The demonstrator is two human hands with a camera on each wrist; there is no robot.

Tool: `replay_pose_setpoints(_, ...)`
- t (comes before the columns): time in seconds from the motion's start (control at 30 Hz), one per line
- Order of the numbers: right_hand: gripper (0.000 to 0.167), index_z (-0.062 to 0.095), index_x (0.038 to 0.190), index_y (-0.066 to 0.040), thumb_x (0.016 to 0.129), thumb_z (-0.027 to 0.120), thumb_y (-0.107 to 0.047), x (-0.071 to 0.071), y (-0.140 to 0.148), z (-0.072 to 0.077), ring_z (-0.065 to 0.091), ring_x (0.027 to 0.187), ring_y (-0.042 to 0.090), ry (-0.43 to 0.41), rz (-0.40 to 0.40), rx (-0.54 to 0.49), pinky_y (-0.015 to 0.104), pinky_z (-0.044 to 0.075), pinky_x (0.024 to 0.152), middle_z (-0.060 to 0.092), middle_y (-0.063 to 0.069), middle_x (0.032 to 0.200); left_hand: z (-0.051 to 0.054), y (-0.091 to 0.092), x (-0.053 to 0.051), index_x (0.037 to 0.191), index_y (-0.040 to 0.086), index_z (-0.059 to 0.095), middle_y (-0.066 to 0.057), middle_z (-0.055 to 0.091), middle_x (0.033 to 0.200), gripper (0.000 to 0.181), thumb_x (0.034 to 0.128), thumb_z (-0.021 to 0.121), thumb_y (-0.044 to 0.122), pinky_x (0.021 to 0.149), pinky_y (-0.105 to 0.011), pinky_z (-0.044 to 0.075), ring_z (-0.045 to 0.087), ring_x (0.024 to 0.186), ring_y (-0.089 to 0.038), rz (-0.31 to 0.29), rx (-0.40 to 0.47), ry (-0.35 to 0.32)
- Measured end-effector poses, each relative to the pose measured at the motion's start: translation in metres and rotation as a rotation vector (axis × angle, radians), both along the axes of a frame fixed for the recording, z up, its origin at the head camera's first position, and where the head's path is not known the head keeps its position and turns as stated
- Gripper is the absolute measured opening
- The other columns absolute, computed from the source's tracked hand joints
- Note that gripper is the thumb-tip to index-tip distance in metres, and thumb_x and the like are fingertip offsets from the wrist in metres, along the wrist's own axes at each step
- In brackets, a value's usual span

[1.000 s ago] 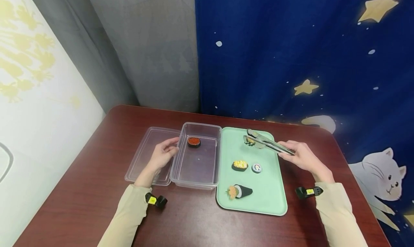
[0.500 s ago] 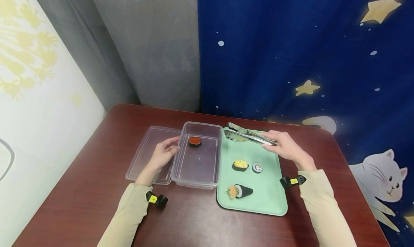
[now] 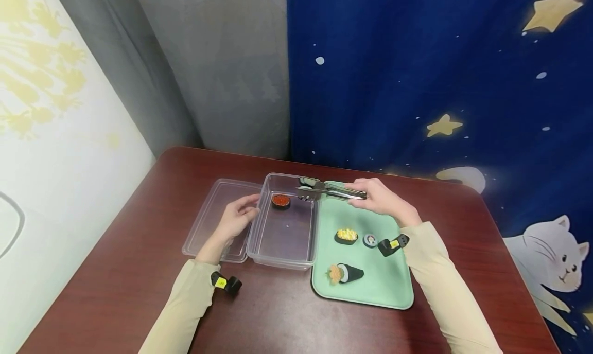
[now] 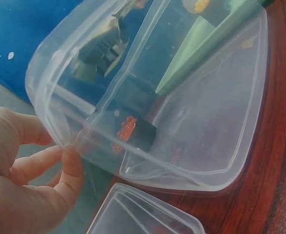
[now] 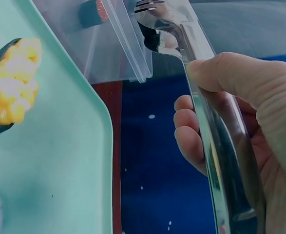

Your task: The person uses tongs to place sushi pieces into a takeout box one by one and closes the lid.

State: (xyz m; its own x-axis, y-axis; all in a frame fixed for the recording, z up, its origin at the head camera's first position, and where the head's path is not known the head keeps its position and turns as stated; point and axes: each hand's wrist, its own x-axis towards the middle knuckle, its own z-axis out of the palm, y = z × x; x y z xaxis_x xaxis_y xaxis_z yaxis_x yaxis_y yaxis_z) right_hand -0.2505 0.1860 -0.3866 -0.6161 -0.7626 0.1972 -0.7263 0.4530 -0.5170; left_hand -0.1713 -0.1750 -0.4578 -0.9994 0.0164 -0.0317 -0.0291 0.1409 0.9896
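My right hand [image 3: 377,197] grips metal tongs [image 3: 333,190], their tips over the right rim of a clear plastic box [image 3: 282,264]. A small dark piece shows at the tongs' tips; its kind is hard to make out. Inside the box, near the back left, sits a toy roe sushi [image 3: 280,201]. My left hand [image 4: 30,180] touches the box's left wall with its fingertips. On the green tray [image 3: 380,292] lie a corn-topped sushi [image 3: 346,235], a small round sushi roll [image 3: 370,241] and a cone-shaped hand roll [image 3: 345,273].
A clear lid [image 3: 199,230] lies flat left of the box, partly under my left forearm. The tray stands directly against the box's right side. Curtains [image 3: 370,86] hang behind the brown table [image 3: 259,313], and a white panel [image 3: 55,189] rises at the left.
My right hand has carried the tongs left, from over the tray's back to the box's right rim. The left hand stays at the box. The pieces on the tray have not moved.
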Motion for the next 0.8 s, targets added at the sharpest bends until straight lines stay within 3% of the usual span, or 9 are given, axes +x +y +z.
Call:
replay_pose_setpoints(0.3,0.038,0.060,0.119,0.008,0.085,0.066,-0.007,-0.010,-0.023,0.003,0.044,0.061,0.007,-0.029,0.033,0.114,0.026,0.043,0.059,0.065,0.011,0.096,-0.001,0.000,0.000,0.131,-0.008,0.048,-0.030,0.056,0.116,0.044,0.0870,0.055,-0.005,0.066,-0.018,0.046,0.056,0.075,-0.002,0.001,-0.010,0.005)
replay_pose_setpoints(0.53,0.037,0.062,0.116,0.007,0.083,0.066,-0.008,-0.017,-0.035,0.007,0.043,0.064,0.011,0.005,0.038,0.217,0.026,0.041,0.059,0.064,0.008,0.089,-0.001,0.000,0.000,0.130,-0.008,0.048,-0.031,0.055,0.117,0.044,0.0870,0.055,-0.006,0.066,-0.017,0.046,0.056,0.077,-0.003,0.002,-0.007,0.010)
replay_pose_setpoints(0.8,0.038,0.063,0.116,0.006,0.081,0.067,-0.008,-0.019,-0.046,0.013,0.048,0.070,0.017,0.012,0.041,0.307,0.030,0.045,0.065,0.066,0.015,0.097,-0.001,0.001,0.000,0.130,-0.009,0.048,-0.030,0.053,0.120,0.043,0.0875,0.054,-0.006,0.066,-0.016,0.046,0.055,0.076,-0.001,0.001,-0.011,0.015)
